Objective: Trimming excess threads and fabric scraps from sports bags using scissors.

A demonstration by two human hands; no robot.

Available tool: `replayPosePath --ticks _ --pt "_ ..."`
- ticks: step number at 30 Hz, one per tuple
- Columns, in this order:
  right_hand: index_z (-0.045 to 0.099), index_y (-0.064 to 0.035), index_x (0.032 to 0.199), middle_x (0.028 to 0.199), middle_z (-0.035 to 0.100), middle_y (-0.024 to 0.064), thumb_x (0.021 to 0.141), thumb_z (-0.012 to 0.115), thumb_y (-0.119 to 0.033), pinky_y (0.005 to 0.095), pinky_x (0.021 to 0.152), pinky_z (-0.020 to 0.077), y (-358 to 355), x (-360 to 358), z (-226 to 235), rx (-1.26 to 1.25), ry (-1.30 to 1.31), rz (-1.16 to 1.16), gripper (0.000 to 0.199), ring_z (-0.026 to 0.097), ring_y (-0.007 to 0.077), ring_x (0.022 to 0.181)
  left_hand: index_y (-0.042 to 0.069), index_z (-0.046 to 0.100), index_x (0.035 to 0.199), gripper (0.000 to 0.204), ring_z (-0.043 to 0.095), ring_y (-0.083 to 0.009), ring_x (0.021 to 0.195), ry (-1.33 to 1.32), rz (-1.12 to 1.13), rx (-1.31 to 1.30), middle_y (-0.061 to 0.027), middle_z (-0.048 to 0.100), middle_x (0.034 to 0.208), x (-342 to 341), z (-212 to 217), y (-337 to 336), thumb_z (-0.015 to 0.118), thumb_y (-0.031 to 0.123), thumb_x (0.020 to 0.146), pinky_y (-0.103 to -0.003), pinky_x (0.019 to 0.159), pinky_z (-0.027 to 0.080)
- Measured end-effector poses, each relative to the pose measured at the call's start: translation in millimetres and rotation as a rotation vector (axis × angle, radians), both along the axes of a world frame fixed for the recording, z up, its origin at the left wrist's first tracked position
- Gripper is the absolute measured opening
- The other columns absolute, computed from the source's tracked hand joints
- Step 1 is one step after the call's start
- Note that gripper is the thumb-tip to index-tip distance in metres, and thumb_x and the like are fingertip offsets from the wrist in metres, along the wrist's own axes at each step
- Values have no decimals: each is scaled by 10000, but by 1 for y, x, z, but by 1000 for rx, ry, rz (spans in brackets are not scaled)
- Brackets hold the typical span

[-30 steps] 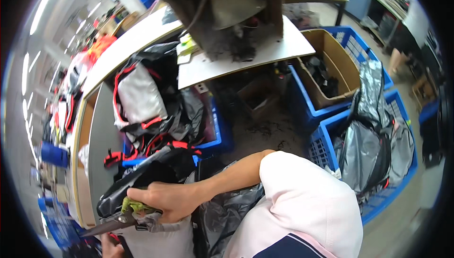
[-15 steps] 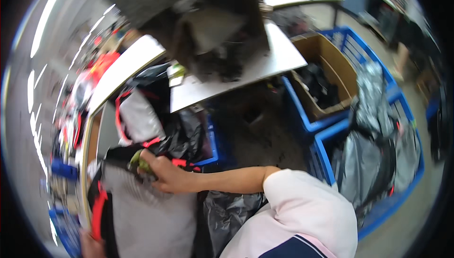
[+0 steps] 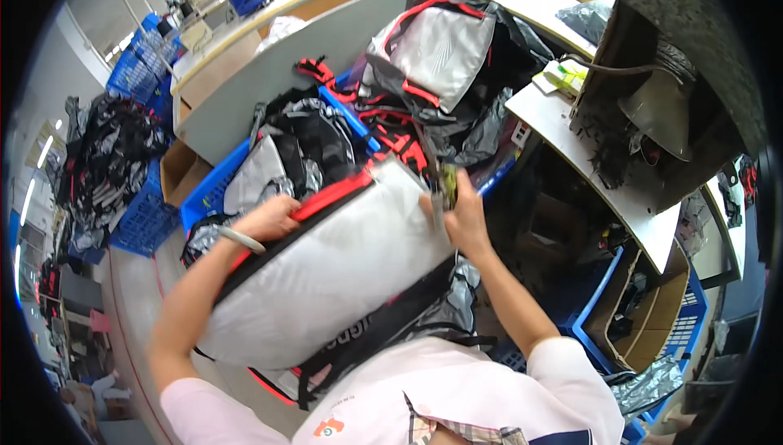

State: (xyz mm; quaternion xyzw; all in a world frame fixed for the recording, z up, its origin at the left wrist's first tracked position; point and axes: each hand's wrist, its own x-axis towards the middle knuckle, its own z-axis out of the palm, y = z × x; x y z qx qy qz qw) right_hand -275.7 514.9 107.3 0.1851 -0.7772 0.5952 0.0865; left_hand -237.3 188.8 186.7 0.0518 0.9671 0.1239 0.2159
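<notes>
A large bag (image 3: 342,257) with a silver-white panel, black edges and red trim lies slantwise in front of my body. My left hand (image 3: 273,218), with a pale band at its wrist, is closed on the bag's red-and-black upper edge. At the bag's upper right end, my right hand (image 3: 465,216) is closed around a small tool with a yellow-green grip (image 3: 449,180). Its narrow grey part lies against the bag's corner; its exact kind is hard to make out. Fingers hide part of the tool.
Behind the bag, a blue crate (image 3: 216,180) holds more black and silver bags. Another silver-and-red bag (image 3: 444,49) lies beyond. A white table (image 3: 538,115) carries a dark box with a metal cone (image 3: 656,110) at right. A carton (image 3: 652,298) sits in a blue crate at lower right.
My view has swung left, so the table and crates now appear farther right. The bag has turned slantwise across my front. My left hand has come up onto its edge; the right still grips the tool.
</notes>
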Motion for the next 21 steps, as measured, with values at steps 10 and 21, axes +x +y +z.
replayPosePath --ticks 10,21 --pt "546 -29 958 805 509 -19 689 819 -163 227 662 381 -70 -78 27 -137 -68 523 406 453 83 729 -50 647 916 252 631 -356 736 87 -11 112 -254 636 798 46 53 9 631 177 807 -404 697 478" --pt "537 -23 872 697 485 -14 688 823 -158 251 580 390 -75 -85 15 -8 21 297 366 449 85 639 13 661 827 217 525 -216 525 749 536 379 -121 555 593 45 -39 -5 629 224 866 -342 520 388"
